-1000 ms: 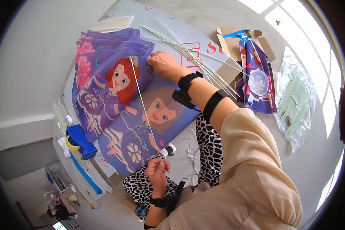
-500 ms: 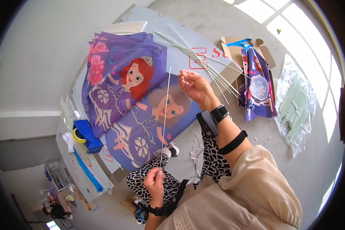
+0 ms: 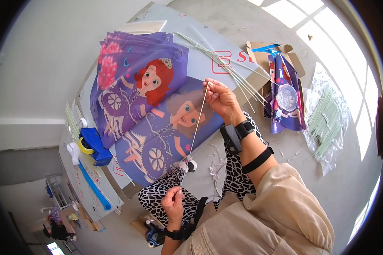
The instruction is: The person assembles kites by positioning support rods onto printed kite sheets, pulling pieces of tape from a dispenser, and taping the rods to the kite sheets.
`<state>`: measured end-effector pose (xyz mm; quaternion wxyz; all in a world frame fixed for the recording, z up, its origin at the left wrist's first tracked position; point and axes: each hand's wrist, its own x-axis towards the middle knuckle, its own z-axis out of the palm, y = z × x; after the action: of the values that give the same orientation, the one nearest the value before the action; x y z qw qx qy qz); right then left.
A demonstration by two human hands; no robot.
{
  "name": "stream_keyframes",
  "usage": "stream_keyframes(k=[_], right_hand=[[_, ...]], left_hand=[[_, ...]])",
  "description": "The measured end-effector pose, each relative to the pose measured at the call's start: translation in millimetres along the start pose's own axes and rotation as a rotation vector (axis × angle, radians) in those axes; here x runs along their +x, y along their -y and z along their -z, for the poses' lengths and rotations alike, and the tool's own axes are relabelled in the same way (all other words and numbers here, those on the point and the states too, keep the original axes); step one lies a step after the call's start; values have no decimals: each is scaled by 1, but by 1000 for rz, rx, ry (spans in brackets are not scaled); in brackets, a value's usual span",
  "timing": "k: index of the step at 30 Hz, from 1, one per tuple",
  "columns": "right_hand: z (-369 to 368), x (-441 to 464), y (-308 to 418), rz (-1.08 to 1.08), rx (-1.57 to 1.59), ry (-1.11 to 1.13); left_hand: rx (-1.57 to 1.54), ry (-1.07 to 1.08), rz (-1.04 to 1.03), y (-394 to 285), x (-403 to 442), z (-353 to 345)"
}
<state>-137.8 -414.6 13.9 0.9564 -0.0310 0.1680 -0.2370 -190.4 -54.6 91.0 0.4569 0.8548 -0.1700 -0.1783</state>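
A thin white rod (image 3: 195, 132) stretches between my two hands. Its lower end is pinched in my left hand (image 3: 173, 206), in front of my patterned trouser leg. At the upper end, the closed fingertips of my right hand (image 3: 222, 100) hold the tip. Behind the rod lies a purple sheet printed with a cartoon princess (image 3: 157, 146), its top side facing up. A stack of similar purple printed sheets (image 3: 115, 91) overlaps it toward the upper left.
Several loose rods (image 3: 238, 78) lie on the grey board (image 3: 200, 32). To the right are an open cardboard box (image 3: 298, 59) with rolled printed sheets and a clear bag of pale green rods (image 3: 325, 121). A blue tape dispenser (image 3: 98, 146) and blue strips (image 3: 93, 185) are at left.
The rod's upper end has swung right, and my right hand has closed its fingertips on it. My left hand keeps its pinch with little movement.
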Motion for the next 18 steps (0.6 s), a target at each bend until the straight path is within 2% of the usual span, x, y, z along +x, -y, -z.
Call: stream_keyframes(k=[8,12,18], right_hand=[[0,-2,0,18,-31,30],[-2,-3,1,56,-153,32],[-16,-9,7,101,-484,53]], left_hand=[[-2,15,6,5,-2,0],[-10,16,36,4,-3,4],[318,-49,-209,3,2,35]])
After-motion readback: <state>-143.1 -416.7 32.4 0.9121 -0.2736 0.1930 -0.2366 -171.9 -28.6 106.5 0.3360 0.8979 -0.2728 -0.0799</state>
